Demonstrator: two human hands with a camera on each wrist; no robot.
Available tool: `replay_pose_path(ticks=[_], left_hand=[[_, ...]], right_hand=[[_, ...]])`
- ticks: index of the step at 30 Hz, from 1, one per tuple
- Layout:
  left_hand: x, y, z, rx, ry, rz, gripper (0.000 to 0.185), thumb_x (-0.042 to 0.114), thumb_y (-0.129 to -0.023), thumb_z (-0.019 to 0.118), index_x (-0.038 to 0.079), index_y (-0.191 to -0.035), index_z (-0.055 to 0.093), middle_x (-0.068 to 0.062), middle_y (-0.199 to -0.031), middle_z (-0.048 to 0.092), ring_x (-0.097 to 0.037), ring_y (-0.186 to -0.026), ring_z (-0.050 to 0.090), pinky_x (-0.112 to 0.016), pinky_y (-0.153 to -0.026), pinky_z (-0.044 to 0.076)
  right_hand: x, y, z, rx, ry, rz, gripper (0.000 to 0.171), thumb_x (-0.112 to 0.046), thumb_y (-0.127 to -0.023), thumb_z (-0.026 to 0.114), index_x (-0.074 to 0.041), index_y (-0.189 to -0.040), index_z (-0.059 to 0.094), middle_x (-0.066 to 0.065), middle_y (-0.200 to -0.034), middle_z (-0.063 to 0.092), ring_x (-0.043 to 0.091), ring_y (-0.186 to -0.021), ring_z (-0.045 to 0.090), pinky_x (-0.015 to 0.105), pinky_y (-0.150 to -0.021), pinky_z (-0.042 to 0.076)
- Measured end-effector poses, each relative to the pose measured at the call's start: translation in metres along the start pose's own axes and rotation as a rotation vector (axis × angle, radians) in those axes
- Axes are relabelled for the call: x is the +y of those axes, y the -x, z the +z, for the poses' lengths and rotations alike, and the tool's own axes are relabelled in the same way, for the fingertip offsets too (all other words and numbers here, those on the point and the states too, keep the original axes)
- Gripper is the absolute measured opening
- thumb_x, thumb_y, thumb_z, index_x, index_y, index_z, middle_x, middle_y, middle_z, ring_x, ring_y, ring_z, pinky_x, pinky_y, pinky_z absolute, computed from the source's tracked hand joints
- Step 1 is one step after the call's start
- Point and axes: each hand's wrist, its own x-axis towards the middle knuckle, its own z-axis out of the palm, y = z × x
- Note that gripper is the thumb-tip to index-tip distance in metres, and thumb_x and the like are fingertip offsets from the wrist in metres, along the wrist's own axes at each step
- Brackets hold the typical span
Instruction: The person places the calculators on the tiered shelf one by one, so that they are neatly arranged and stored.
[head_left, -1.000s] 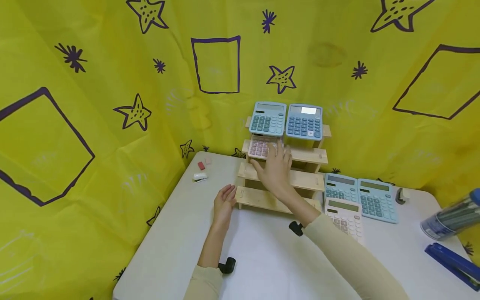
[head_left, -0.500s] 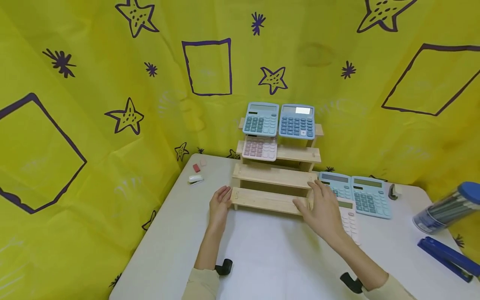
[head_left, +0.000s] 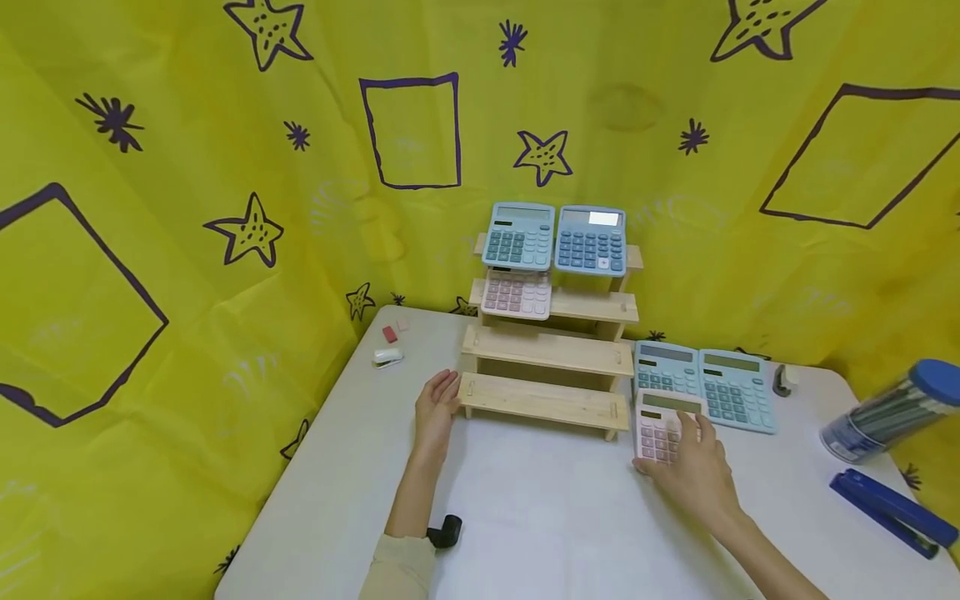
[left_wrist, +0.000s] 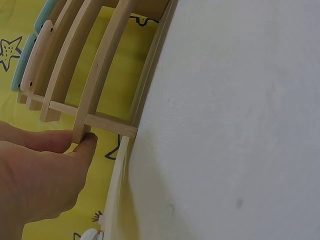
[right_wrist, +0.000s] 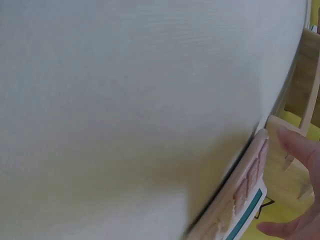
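A wooden tiered stand (head_left: pixel 543 402) stands at the back of the table. At its lower left end is my left hand (head_left: pixel 435 419), pinching the end of the lowest step (left_wrist: pixel 102 70) between thumb and finger in the left wrist view. My right hand (head_left: pixel 699 477) hovers with spread fingers over a pink calculator (head_left: pixel 657 435) on the table, right of the stand. The right wrist view has that hand (right_wrist: pixel 306 190) just above the calculator's keys. Two blue calculators (head_left: pixel 522 236) (head_left: pixel 591 242) rest on the top step; another pink calculator (head_left: pixel 517 295) lies one step below.
Two more blue calculators (head_left: pixel 663 367) (head_left: pixel 738 392) lie behind the right-hand pink one. Farther right are a small dark-and-white item (head_left: pixel 785 381), a clear pencil tub (head_left: pixel 885 412) and a blue stapler (head_left: pixel 892 512). A white mini stapler (head_left: pixel 387 357) and red eraser (head_left: pixel 389 334) lie back left.
My right hand has moved from the pink calculator on the stand, down and right past the lower steps, to the pink calculator on the table. My left hand stays at the stand.
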Motion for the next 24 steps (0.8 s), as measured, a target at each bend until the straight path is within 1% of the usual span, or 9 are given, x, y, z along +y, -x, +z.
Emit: replay_pose_path(ticks=[3,6,9,14,21,24], left_hand=[[-0.0001,-0.0015,0.0004,-0.003,0.004,-0.008,0.059,-0.020,-0.096,0.045,-0.010,-0.153,0.036,-0.028,-0.156,0.043,-0.037,-0.148,0.042,-0.024,-0.106,0.050],[0.0000,-0.0023,0.0006,-0.006,0.001,-0.010,0.058,-0.019,-0.096,0.046,-0.010,-0.153,0.035,-0.028,-0.155,0.043,-0.036,-0.148,0.042,-0.024,-0.106,0.050],[0.0002,-0.0022,0.0006,-0.008,-0.001,-0.010,0.058,-0.019,-0.096,0.046,-0.010,-0.153,0.035,-0.028,-0.155,0.043,-0.036,-0.148,0.042,-0.028,-0.110,0.049],[0.0000,-0.0023,0.0001,-0.005,0.004,-0.012,0.058,-0.018,-0.097,0.046,-0.008,-0.153,0.036,-0.026,-0.156,0.043,-0.035,-0.148,0.042,-0.032,-0.114,0.046],[0.0017,-0.0005,0.0002,-0.010,0.008,-0.013,0.059,-0.019,-0.096,0.045,-0.010,-0.154,0.034,-0.028,-0.156,0.042,-0.037,-0.149,0.041,-0.036,-0.118,0.042],[0.0010,-0.0005,-0.0007,-0.006,0.010,-0.016,0.059,-0.020,-0.096,0.045,-0.009,-0.154,0.034,-0.028,-0.156,0.042,-0.036,-0.149,0.041,-0.036,-0.118,0.041]], right_hand=[[0.0018,-0.0019,0.0023,-0.020,-0.006,0.023,0.122,-0.041,-0.072,0.094,0.016,-0.155,0.024,0.049,-0.154,0.016,0.073,-0.126,0.034,0.084,-0.092,0.040],[0.0017,-0.0035,0.0035,-0.026,-0.014,0.029,0.124,-0.039,-0.071,0.095,0.015,-0.155,0.022,0.049,-0.155,0.015,0.073,-0.125,0.034,0.084,-0.090,0.041],[0.0008,-0.0035,0.0038,-0.020,-0.029,0.019,0.124,-0.036,-0.070,0.096,0.015,-0.155,0.022,0.049,-0.154,0.016,0.073,-0.122,0.036,0.085,-0.085,0.042],[0.0005,-0.0041,0.0038,-0.014,-0.044,0.000,0.126,-0.031,-0.069,0.097,0.013,-0.157,0.018,0.050,-0.152,0.017,0.074,-0.119,0.037,0.084,-0.081,0.045],[0.0018,-0.0017,0.0013,-0.006,-0.064,0.026,0.133,-0.027,-0.066,0.095,0.007,-0.161,0.009,0.050,-0.151,0.019,0.071,-0.113,0.041,0.082,-0.074,0.047],[0.0016,0.0002,-0.0019,-0.008,-0.070,0.022,0.134,-0.025,-0.065,0.094,0.005,-0.162,0.006,0.050,-0.151,0.019,0.071,-0.112,0.042,0.082,-0.074,0.047]])
